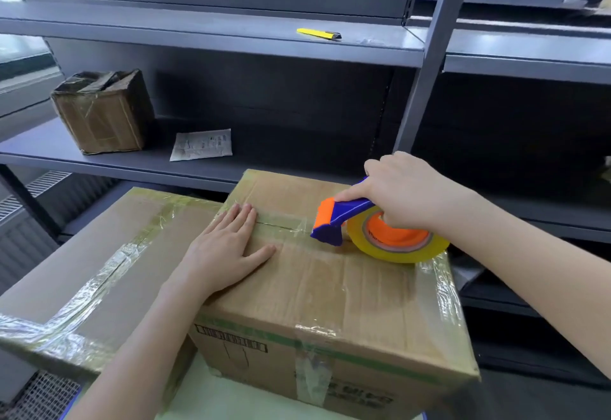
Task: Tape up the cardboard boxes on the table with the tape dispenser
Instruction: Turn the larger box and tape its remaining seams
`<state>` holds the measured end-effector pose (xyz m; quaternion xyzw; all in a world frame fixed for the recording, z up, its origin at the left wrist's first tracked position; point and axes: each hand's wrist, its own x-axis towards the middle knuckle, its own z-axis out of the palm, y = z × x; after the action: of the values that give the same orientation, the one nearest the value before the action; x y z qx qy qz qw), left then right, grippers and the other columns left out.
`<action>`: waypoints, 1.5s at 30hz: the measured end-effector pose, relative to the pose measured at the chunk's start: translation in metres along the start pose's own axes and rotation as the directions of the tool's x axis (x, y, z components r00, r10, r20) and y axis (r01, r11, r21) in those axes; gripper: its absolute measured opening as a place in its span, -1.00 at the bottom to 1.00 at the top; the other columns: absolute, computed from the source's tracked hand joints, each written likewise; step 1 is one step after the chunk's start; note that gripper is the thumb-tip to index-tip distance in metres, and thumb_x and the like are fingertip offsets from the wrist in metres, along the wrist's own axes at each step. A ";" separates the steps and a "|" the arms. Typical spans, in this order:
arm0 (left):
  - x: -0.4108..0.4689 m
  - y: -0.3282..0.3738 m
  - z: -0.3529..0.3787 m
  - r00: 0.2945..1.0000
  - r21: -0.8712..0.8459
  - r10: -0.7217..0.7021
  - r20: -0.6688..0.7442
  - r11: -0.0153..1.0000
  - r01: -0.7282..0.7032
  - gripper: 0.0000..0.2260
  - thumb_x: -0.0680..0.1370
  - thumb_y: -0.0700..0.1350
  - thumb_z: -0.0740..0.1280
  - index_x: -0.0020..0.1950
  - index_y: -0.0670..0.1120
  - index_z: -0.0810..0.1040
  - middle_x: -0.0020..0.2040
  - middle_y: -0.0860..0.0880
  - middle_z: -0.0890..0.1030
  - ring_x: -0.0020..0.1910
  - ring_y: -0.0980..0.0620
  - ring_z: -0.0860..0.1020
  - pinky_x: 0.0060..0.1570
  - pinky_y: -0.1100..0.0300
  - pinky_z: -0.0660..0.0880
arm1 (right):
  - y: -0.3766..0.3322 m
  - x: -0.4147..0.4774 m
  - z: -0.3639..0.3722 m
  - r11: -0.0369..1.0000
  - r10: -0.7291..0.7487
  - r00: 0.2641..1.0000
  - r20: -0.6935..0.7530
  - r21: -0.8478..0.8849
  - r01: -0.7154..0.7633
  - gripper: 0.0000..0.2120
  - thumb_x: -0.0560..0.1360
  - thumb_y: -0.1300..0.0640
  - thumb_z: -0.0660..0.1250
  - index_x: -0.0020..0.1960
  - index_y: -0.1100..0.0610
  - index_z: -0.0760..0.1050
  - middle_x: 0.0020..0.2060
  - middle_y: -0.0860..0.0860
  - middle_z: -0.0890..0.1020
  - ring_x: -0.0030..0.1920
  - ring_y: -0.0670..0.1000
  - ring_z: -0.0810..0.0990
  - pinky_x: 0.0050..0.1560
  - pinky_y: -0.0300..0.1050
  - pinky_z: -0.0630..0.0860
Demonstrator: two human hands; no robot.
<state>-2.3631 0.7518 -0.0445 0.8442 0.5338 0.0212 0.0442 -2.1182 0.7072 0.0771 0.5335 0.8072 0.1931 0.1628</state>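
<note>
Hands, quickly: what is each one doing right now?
Left hand: open, pressing flat on the cardboard box.
Right hand: closed round the tape dispenser, holding it on the box.

- Soft, even indoor light; a brighter glow at ten o'clock.
- Glare on the tape strips (99,274) at eight o'clock.
- Edges bend and blur, worst at two o'clock.

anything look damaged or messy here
The small box on the shelf looks battered: its top is crushed and sagging. The tape strip on the left box is crinkled and uneven.
</note>
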 end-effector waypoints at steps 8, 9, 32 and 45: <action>0.009 0.059 0.002 0.977 -0.033 0.214 -0.017 0.976 -0.214 -0.25 0.54 0.34 -0.04 0.56 -0.09 -0.15 0.55 0.00 -0.14 0.51 0.13 -0.17 0.39 0.29 -0.27 | 0.002 0.007 0.001 0.998 0.001 0.999 0.046 0.059 -0.004 -0.40 0.54 0.14 0.20 0.43 -0.35 0.12 -0.14 -0.04 0.27 -0.13 0.00 0.33 -0.16 -0.13 0.25; 0.010 0.063 0.005 0.974 -0.039 0.222 -0.036 0.974 -0.224 -0.25 0.54 0.34 -0.03 0.56 -0.10 -0.15 0.56 -0.01 -0.12 0.52 0.13 -0.16 0.41 0.28 -0.25 | 0.002 0.007 0.001 0.997 0.006 0.999 0.052 0.073 -0.010 -0.40 0.54 0.14 0.20 0.43 -0.34 0.13 -0.13 -0.04 0.28 -0.13 0.00 0.33 -0.19 -0.13 0.25; 0.009 0.060 0.004 0.982 -0.009 0.186 0.037 0.983 -0.186 -0.13 0.39 0.44 -0.15 0.55 -0.06 -0.19 0.55 0.05 -0.15 0.46 0.23 -0.23 0.34 0.33 -0.28 | 0.058 -0.042 0.012 0.964 0.025 0.989 0.148 0.257 -0.063 -0.31 0.50 0.11 0.26 0.38 -0.48 0.03 -0.17 -0.08 0.36 -0.20 -0.10 0.39 -0.13 -0.16 0.44; 0.006 0.092 -0.003 0.975 -0.010 0.215 0.047 0.977 -0.215 -0.21 0.50 0.36 -0.06 0.55 -0.09 -0.19 0.55 0.01 -0.18 0.44 0.23 -0.25 0.34 0.31 -0.28 | 0.058 -0.063 0.031 0.988 0.028 0.993 0.114 0.146 -0.045 -0.36 0.49 -0.02 0.27 0.43 -0.39 0.04 -0.21 -0.12 0.30 -0.21 -0.10 0.36 -0.22 -0.23 0.28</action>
<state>-2.2776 0.7182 -0.0326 0.8971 0.4381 0.0069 0.0567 -2.0335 0.6738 0.0823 0.5687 0.7992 0.1052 0.1638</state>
